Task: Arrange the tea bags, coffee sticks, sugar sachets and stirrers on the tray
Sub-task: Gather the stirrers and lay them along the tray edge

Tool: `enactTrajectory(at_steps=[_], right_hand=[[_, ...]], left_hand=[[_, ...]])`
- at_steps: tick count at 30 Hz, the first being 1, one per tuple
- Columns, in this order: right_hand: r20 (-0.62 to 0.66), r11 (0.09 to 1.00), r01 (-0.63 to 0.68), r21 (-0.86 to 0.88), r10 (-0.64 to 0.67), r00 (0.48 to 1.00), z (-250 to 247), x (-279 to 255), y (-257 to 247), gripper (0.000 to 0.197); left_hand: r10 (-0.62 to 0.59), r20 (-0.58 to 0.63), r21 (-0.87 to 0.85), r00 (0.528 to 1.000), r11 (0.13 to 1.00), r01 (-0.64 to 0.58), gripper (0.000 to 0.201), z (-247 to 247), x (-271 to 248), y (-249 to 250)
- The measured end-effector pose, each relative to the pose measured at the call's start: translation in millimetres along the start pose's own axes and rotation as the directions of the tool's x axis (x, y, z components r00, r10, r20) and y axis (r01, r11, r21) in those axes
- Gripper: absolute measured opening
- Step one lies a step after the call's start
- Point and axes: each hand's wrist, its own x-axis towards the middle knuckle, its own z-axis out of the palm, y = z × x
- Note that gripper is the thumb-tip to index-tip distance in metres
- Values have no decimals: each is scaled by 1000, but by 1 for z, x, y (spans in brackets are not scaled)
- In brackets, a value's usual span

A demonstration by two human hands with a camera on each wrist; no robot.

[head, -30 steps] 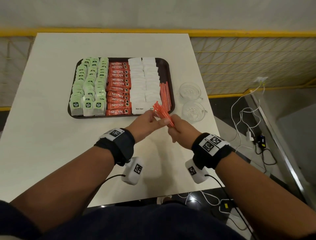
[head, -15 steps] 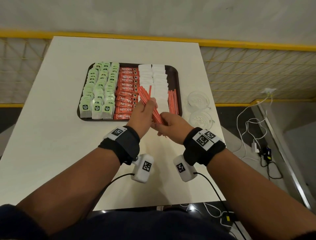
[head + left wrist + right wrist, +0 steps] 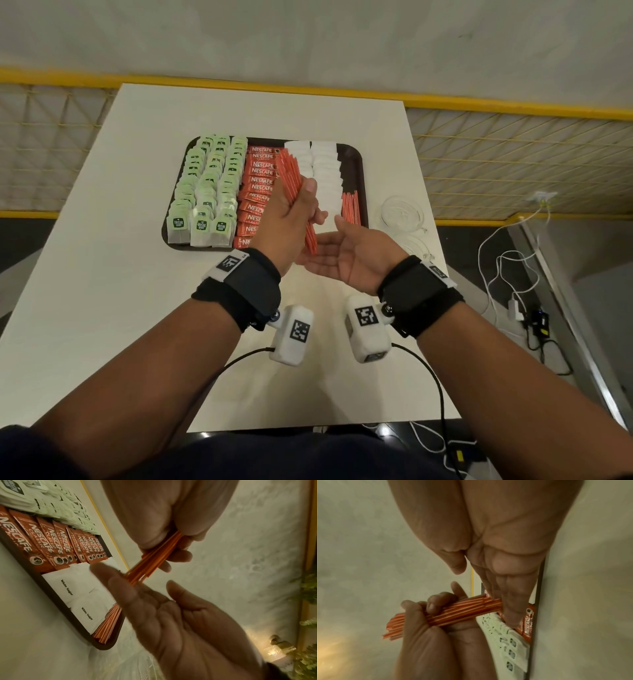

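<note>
Left grip (image 3: 291, 219) pinches orange stirrers (image 3: 291, 178); right grip (image 3: 346, 257) spread, palm up, just below. Beyond them, sticks (image 3: 260, 171) read "NESCAFE CLASSIC", sachets (image 3: 75, 588) "White Sugar".

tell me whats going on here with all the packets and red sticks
A person is filling a brown tray on a white table. Green tea bags, Nescafe coffee sticks and white sugar sachets already lie in rows, with some stirrers along the tray's right edge. The left hand grips a bundle of orange stirrers above the tray; the right hand is open just beneath the bundle's lower end.
</note>
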Motion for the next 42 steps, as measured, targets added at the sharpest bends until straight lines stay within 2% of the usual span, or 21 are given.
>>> enactTrajectory(at_steps=[4,7,9,11,13,14,17,20,22,24,28,31,33,36,38,42], right_hand=[[10,1000,3,3,-3,1000,3,0,0,60],[-26,990,-37,-138,34,999,-4,2,4,62],[-105,955,27,-297,-61,993,-7,4,-2,59],[-150,898,173,-404,-252,956,-6,4,-14,55],[-67,818,305,-488,-384,921,-2,2,-28,54],[-5,768,338,-544,-406,914,1,1,-32,55],[100,574,355,-738,-427,899,12,-4,-36,41],[109,339,380,-861,-605,789,20,-2,-33,22],[124,240,367,-899,-664,738,20,2,-29,22],[159,175,359,-917,-665,730,21,3,-25,24],[149,164,344,-925,-674,723,20,7,-21,32],[146,121,310,-943,-687,712,17,12,-17,38],[137,122,317,-940,-719,682,16,14,-15,39],[58,206,331,-921,-766,640,12,14,-15,37],[-4,271,354,-895,-798,602,8,14,-18,34],[-83,319,380,-868,-849,522,4,14,-25,29]], left_hand=[[-42,22,77,999,996,40,37,2,-3,-6],[-104,26,2,994,995,104,31,-1,-2,-8],[-215,93,-64,972,973,221,26,-5,-3,-8],[-345,211,-72,915,928,366,21,-8,-7,-9],[-422,310,8,852,897,441,21,-9,-12,-9],[-443,348,56,826,889,454,21,-8,-14,-8],[-471,422,102,775,874,475,14,-5,-17,-4],[-497,464,141,734,859,492,18,-2,-18,0],[-522,486,178,701,845,505,21,-1,-19,3],[-544,508,203,668,829,521,20,-2,-20,5],[-591,510,248,625,797,551,16,-4,-19,4],[-596,506,262,623,795,547,14,-6,-20,1],[-589,501,256,635,801,541,9,-7,-19,-1],[-561,512,255,650,822,509,20,-14,-17,-5],[-547,535,253,644,831,496,28,-21,-16,-8],[-538,522,170,662,826,537,44,-31,-14,-16]])
